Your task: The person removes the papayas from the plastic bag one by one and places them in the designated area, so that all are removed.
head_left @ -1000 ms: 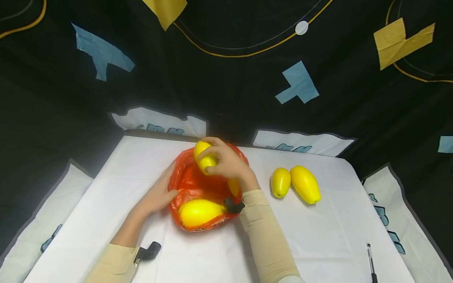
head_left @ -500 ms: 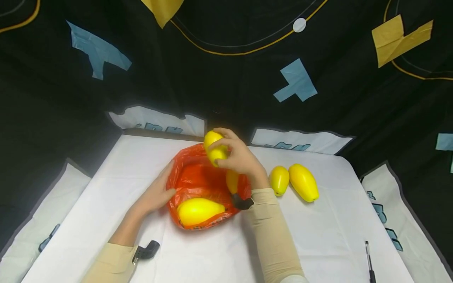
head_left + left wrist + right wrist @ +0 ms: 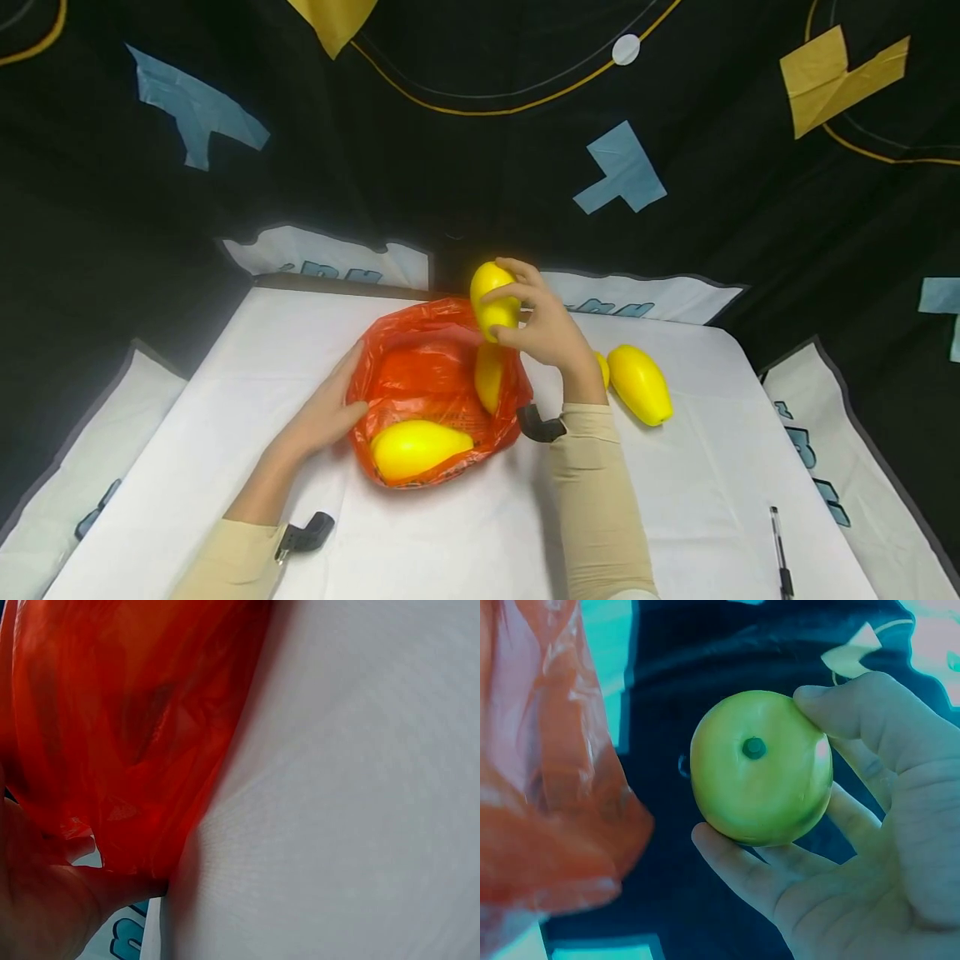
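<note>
In the head view my right hand (image 3: 543, 329) grips a yellow oval fruit (image 3: 491, 292) between thumb and fingers, raised over the far right rim of a red plastic bag (image 3: 427, 367). The right wrist view shows the fruit's rounded end (image 3: 761, 780) with a small dark spot, fingers curled around it. My left hand (image 3: 330, 404) rests against the bag's left side, fingers extended and thumb near the rim. In the left wrist view its thumb (image 3: 124, 889) touches the red plastic. Inside the open bag lie a yellow fruit (image 3: 420, 450) at the front and another (image 3: 489, 379) at the right.
Right of the bag, a large yellow fruit (image 3: 640, 385) lies on the white-covered table (image 3: 705, 483). A smaller one (image 3: 603, 369) beside it is mostly hidden by my right wrist. Near the right front lies a pen (image 3: 782, 554). A black curtain (image 3: 465, 183) hangs behind the table.
My right hand has moved up and to the right with the yellow fruit, from inside the bag's mouth to above its right rim. My left hand has stayed at the bag's side.
</note>
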### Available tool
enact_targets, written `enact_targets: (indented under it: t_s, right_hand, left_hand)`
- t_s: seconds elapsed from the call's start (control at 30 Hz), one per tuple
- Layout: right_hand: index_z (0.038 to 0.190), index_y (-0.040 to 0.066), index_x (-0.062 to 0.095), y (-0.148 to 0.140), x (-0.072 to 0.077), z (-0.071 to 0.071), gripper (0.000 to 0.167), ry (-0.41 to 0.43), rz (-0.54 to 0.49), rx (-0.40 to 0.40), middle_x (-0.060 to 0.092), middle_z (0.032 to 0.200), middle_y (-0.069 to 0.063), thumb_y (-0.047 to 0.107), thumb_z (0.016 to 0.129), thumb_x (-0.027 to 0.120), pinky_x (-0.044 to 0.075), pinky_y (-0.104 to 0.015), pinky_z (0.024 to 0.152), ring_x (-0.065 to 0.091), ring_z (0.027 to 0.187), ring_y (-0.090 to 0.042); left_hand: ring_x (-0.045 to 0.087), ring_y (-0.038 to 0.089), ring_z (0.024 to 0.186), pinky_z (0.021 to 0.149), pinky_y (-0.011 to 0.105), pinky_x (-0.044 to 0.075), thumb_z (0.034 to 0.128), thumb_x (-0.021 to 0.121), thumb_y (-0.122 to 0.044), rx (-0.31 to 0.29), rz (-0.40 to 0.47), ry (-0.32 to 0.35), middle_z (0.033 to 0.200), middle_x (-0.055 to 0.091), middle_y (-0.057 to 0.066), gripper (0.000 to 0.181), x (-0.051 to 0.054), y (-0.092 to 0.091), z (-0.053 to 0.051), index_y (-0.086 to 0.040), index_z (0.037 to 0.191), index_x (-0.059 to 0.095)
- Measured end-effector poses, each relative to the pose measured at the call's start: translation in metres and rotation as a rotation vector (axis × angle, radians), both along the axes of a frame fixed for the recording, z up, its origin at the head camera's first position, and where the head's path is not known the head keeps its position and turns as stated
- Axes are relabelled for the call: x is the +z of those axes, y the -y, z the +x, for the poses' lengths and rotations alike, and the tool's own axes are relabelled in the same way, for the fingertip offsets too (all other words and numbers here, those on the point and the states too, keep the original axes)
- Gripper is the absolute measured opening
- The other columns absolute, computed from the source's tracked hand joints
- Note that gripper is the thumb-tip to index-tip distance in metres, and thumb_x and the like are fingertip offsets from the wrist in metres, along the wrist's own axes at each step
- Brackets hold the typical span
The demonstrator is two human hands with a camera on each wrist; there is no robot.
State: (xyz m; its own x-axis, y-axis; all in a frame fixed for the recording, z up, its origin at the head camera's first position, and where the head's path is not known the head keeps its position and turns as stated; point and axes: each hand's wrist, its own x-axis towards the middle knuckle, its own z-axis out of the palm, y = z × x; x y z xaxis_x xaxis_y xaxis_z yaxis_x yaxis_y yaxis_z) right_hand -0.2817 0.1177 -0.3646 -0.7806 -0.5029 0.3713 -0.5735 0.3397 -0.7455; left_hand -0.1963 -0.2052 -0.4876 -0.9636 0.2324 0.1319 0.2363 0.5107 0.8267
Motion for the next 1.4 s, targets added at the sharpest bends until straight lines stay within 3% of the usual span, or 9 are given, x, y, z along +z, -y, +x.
enact_targets:
  t_s: [0.27,0.53,0.73,1.03,1.27,1.4]
  right_hand:
    - [0.106,0.022,0.073,-0.027,0.001,0.004,0.034,0.017,0.003,-0.112,0.033,0.151,0.009,0.011,0.075,0.079,0.051,-0.046,0.092,0.039,0.128,-0.019]
    - [0.111,0.002,0.070,-0.043,0.022,0.027,0.035,0.016,-0.007,-0.141,0.032,0.152,-0.013,-0.001,0.077,0.074,0.052,-0.053,0.090,0.042,0.124,-0.033]
    - [0.113,0.000,0.069,-0.052,0.033,0.038,0.035,0.049,-0.006,-0.195,0.032,0.151,-0.014,0.000,0.078,0.073,0.052,-0.050,0.091,0.042,0.125,-0.030]
    - [0.112,0.002,0.069,-0.074,0.029,0.037,0.034,0.073,-0.012,-0.277,0.031,0.153,-0.009,0.001,0.078,0.073,0.050,-0.052,0.092,0.037,0.129,-0.031]
    - [0.112,0.012,0.071,-0.101,0.008,0.023,0.034,0.069,-0.028,-0.312,0.030,0.154,0.006,0.008,0.079,0.076,0.053,-0.045,0.091,0.039,0.128,-0.024]
    - [0.111,0.014,0.071,-0.113,0.001,0.020,0.033,0.053,-0.033,-0.329,0.030,0.153,0.008,0.009,0.079,0.077,0.053,-0.044,0.090,0.039,0.128,-0.023]
  left_hand:
    - [0.015,0.024,0.147,0.113,0.058,0.019,0.0773,0.062,-0.001,0.001,0.024,-0.013,0.162,0.012,-0.002,0.101,0.001,-0.001,0.000,-0.024,0.158,0.006]
    - [0.015,0.026,0.147,0.112,0.060,0.021,0.0783,0.062,-0.003,0.003,0.008,0.003,0.162,0.012,-0.002,0.101,0.000,0.000,0.000,-0.026,0.158,0.005]
    - [0.014,0.025,0.147,0.113,0.060,0.020,0.0790,0.062,-0.002,-0.003,0.017,-0.002,0.162,0.012,-0.002,0.100,0.000,0.000,-0.001,-0.026,0.158,0.005]
    - [0.015,0.024,0.147,0.113,0.059,0.020,0.0793,0.063,-0.001,-0.002,0.015,-0.002,0.162,0.012,-0.003,0.101,0.000,0.000,0.001,-0.025,0.158,0.005]
    - [0.016,0.024,0.146,0.112,0.059,0.021,0.0788,0.063,-0.002,-0.008,0.024,-0.016,0.162,0.013,-0.004,0.101,-0.001,0.000,0.000,-0.027,0.158,0.006]
    - [0.017,0.024,0.146,0.112,0.060,0.023,0.0785,0.063,-0.001,-0.012,0.035,-0.017,0.162,0.013,-0.004,0.101,-0.002,0.000,-0.001,-0.028,0.158,0.007]
